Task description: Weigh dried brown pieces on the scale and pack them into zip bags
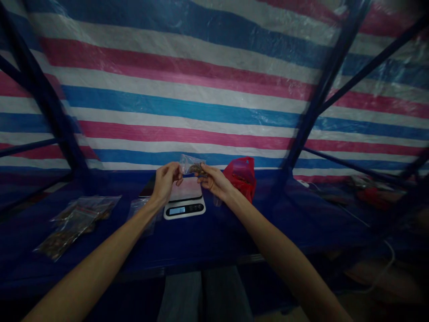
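Note:
A small clear zip bag [192, 165] with brown bits inside is stretched between my two hands, above a kitchen scale [185, 210] whose display looks like it reads zero. My left hand [166, 181] pinches the bag's left end. The right end, where the brown contents lie, is gripped by the fingers of my right hand [214, 180]. Just right of that hand stands a red plastic bag [241, 176], its top open and its contents dark. Partly hidden under my left forearm lie flat clear bags [136, 206].
Several filled clear zip bags [72, 223] lie on the left of the blue table [208, 241]. Blue metal posts [303, 120] rise at both sides, with a striped plastic sheet [187, 107] behind. A white cable [385, 264] hangs at the right.

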Motion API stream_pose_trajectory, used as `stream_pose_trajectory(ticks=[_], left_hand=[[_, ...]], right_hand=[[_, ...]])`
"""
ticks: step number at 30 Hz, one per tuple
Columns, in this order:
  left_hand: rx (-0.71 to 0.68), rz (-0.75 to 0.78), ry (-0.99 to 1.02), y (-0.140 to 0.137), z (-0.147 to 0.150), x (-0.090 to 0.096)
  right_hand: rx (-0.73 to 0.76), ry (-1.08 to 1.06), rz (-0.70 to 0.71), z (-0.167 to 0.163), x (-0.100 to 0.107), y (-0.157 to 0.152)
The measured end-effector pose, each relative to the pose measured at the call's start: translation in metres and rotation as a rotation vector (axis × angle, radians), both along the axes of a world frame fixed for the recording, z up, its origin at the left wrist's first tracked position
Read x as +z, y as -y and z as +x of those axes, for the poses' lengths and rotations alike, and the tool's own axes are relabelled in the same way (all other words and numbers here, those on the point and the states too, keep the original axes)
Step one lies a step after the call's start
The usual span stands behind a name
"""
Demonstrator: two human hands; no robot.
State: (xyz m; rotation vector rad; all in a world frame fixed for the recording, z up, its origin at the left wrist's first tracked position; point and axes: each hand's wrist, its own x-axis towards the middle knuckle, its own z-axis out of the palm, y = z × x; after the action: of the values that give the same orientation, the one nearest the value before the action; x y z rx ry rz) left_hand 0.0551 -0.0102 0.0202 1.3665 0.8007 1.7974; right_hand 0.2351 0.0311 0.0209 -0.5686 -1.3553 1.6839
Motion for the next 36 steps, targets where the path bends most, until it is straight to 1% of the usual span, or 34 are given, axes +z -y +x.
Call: stream_pose_trajectory(ticks=[2,3,6,8,10,11,14,16,18,22,26,28,31,34,36], left_hand=[[-0.041,-0.020,0.006,0.000,-0.002,0.000],[-0.054,-0.027,0.015,0.000,-0.002,0.000],[-0.083,-0.042,0.055,-0.003,-0.003,-0.002],[-0.102,-0.057,0.063,-0.005,-0.003,-0.004],[-0.100,-0.075,0.059,-0.006,-0.003,-0.005],[-0.097,-0.083,0.058,-0.006,-0.004,-0.006],[-0.094,-0.083,0.071,-0.008,-0.006,-0.007],[-0.100,-0.079,0.088,-0.009,-0.009,-0.007],[-0.103,-0.084,0.108,-0.010,-0.011,-0.006],[-0.119,-0.116,0.142,-0.011,-0.014,-0.005],[-0.133,-0.127,0.149,-0.010,-0.014,-0.003],[-0.132,-0.124,0.150,-0.010,-0.013,-0.003],[-0.136,-0.125,0.145,-0.010,-0.013,-0.003],[-0.143,-0.121,0.140,-0.011,-0.014,-0.003],[-0.143,-0.125,0.145,-0.011,-0.014,-0.004]], right_hand=[[-0.065,0.031,0.058,0.016,0.008,0.001],[-0.106,0.045,0.096,0.030,0.013,0.001],[-0.248,0.078,0.193,0.086,0.030,-0.003],[-0.354,0.128,0.220,0.129,0.039,-0.007],[-0.432,0.240,0.241,0.167,0.043,-0.009],[-0.447,0.315,0.260,0.181,0.045,-0.010],[-0.431,0.577,0.337,0.206,0.047,-0.014],[-0.408,0.746,0.393,0.208,0.050,-0.018],[-0.380,0.881,0.454,0.204,0.054,-0.024],[-0.319,1.080,0.572,0.187,0.066,-0.035],[-0.269,1.254,0.693,0.170,0.081,-0.037],[-0.300,1.338,0.751,0.164,0.087,-0.037],[-0.403,1.426,0.828,0.155,0.091,-0.036],[-0.451,1.490,0.903,0.147,0.088,-0.035],[-0.423,1.527,0.899,0.143,0.083,-0.035]])
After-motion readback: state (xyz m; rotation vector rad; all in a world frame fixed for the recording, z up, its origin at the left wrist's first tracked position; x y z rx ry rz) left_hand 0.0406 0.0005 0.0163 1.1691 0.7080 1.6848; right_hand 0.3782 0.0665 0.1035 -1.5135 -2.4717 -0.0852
